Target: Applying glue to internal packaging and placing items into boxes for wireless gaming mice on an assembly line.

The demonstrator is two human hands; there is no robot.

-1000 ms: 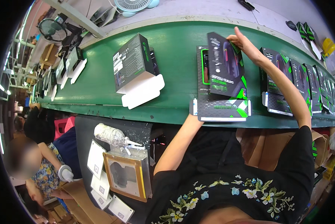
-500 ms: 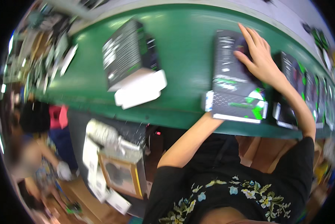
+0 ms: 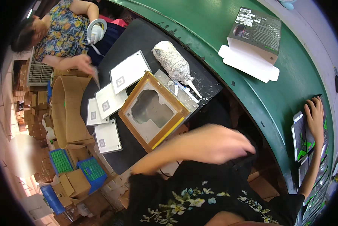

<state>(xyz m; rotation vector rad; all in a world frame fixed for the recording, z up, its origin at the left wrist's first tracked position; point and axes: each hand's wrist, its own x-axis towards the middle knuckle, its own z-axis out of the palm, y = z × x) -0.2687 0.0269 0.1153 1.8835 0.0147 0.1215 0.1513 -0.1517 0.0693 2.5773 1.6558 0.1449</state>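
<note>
While our right hand (image 3: 315, 116) lies at the far right of the green belt (image 3: 214, 49), palm down and fingers spread, we have it resting on a dark box with green markings (image 3: 300, 137); the fingers are laid over it rather than wrapped round it. That box sits near the belt's inner edge, a pale-edged flap towards us, and more dark boxes (image 3: 319, 188) run on just beside it!

Over to our left hand (image 3: 229, 145), and it's a blur above our lap, knuckles up, fingers bent; we can't tell how tightly it's closed or whether it holds anything. It's near the wood-rimmed fixture (image 3: 150, 111), apart from it, on the black-topped table (image 3: 135, 37).

Up the belt, well apart from both hands, we've got another dark box (image 3: 257, 34), its white flap (image 3: 248, 64) hanging open. Beside the fixture lies a white-smeared nozzle bottle (image 3: 172, 62) on its side, and past the fixture, white cards (image 3: 129, 71) overlap. At upper left, a co-worker's gloved hand (image 3: 96, 34) holds a pale ring.
</note>
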